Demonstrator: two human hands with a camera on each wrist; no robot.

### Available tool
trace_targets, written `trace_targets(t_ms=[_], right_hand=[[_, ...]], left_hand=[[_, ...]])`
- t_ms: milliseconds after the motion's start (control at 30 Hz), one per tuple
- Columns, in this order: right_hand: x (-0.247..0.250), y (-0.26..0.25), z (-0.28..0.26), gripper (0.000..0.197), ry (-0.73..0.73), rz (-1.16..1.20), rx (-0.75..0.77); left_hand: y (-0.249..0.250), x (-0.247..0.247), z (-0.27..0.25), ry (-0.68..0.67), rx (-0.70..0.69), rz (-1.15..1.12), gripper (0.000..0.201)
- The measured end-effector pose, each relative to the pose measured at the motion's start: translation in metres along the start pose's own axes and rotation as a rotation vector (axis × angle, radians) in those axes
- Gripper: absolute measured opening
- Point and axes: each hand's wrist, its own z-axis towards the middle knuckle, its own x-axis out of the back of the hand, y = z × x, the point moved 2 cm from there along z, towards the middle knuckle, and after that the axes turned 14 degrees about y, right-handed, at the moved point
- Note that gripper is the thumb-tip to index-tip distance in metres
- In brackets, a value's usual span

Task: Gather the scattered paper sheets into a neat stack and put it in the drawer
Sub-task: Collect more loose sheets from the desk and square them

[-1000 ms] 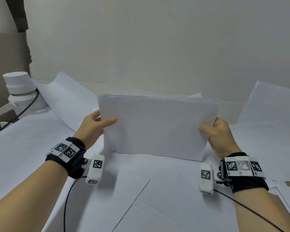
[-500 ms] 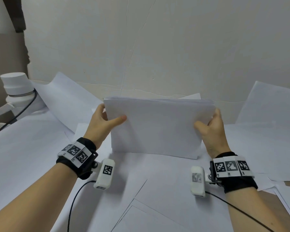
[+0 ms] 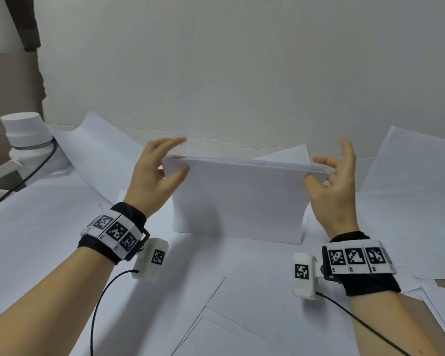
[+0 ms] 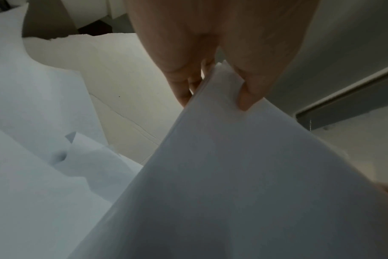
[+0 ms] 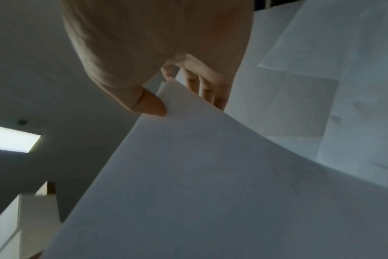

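Head view: paper stack [image 3: 238,201] stands on edge, top corners pinched between both hands' fingers [image 3: 176,173].

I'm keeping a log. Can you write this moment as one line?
thing: white paper stack standing on edge on table | left hand: pinches top left corner | right hand: pinches top right corner

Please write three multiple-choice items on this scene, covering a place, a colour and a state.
1. Where does the white lamp base stand?
A. far left
B. far right
C. under the stack

2. What colour is the paper stack?
A. yellow
B. white
C. black

3. How is the stack placed?
A. flat on the table
B. rolled up
C. upright on its lower edge

Answers:
1 A: it shows at the head view's left edge.
2 B: every sheet is plain white.
3 C: the left hand and right hand pinch its upper corners while its lower edge meets the paper-covered table.
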Motion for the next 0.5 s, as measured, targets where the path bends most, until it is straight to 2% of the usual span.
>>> trace_targets(t_ms=[33,100,167,200,300,333,433,500], right_hand=[[-0.001,0.006,0.002,0.086,-0.022,0.049,-0.097],[-0.006,0.021,0.003,0.079,-0.076,0.078,-0.267],[-0.016,0.034,0.003,0.055,-0.099,0.032,-0.312],[-0.022,0.037,0.003,0.041,-0.101,0.019,-0.299],[-0.032,0.029,0.007,0.028,-0.062,0.003,-0.224],[-0.034,0.025,0.011,0.024,-0.044,-0.006,-0.197],[-0.035,0.012,0.022,0.003,0.022,-0.096,-0.091],[-0.031,-0.005,0.023,0.020,0.058,-0.148,0.002]], left_hand=[[-0.004,0.000,0.001,0.005,0.078,-0.050,0.060],[-0.017,-0.006,0.002,-0.002,0.320,-0.167,0.073],[-0.032,-0.018,0.001,-0.024,0.524,-0.216,0.071],[-0.038,-0.025,0.001,-0.037,0.560,-0.212,0.063],[-0.036,-0.042,0.011,0.015,0.550,-0.211,0.027],[-0.032,-0.044,0.016,0.044,0.518,-0.202,0.021],[-0.012,-0.043,0.033,0.118,0.391,-0.129,0.018],[0.006,-0.038,0.040,0.157,0.302,-0.105,0.022]])
